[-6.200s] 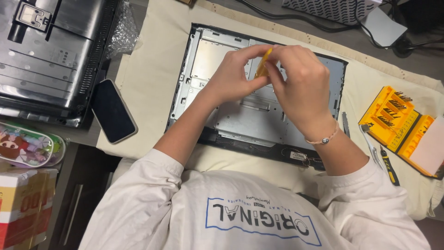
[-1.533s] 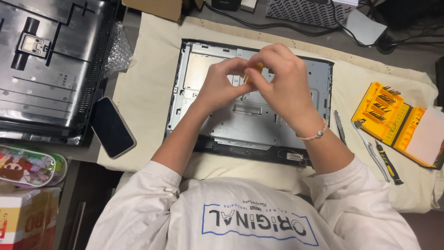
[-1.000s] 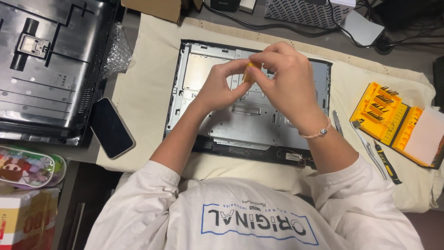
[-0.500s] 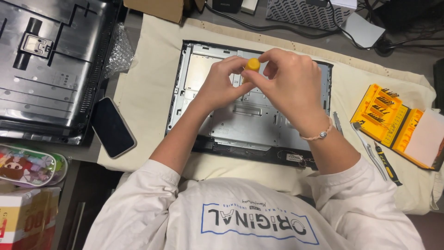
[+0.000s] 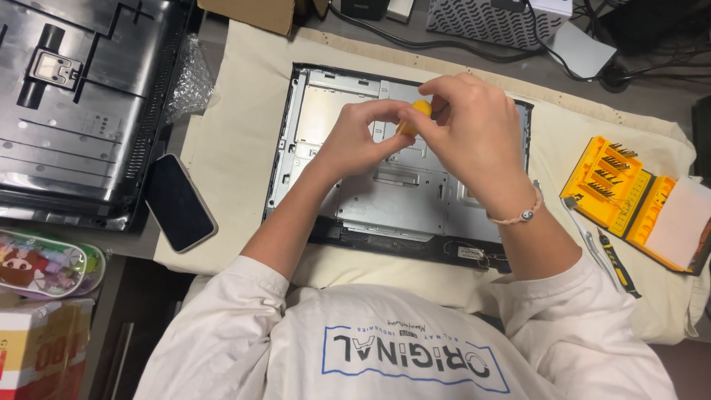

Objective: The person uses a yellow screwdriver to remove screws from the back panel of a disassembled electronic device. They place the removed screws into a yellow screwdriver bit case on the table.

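The big cream cloth (image 5: 237, 148) covered the desk, and everything sat relative to the opened monitor chassis (image 5: 385, 192) in its middle. Left of the chassis lay the black back cover (image 5: 74, 111), with a dark phone (image 5: 180, 202) between them. Right of it sat the yellow bit set (image 5: 618, 192). Both hands met right above the chassis's upper half: the left hand (image 5: 355, 141) pinched the small yellow tool (image 5: 412, 116) between thumb and fingertips, and the right hand (image 5: 474, 141) curled over its top, grip closed on it too. What the tip touched was hidden under the fingers. I'd say keeping the tool straight up and pressing lightly while turning was the way to go, steadying low with the left.
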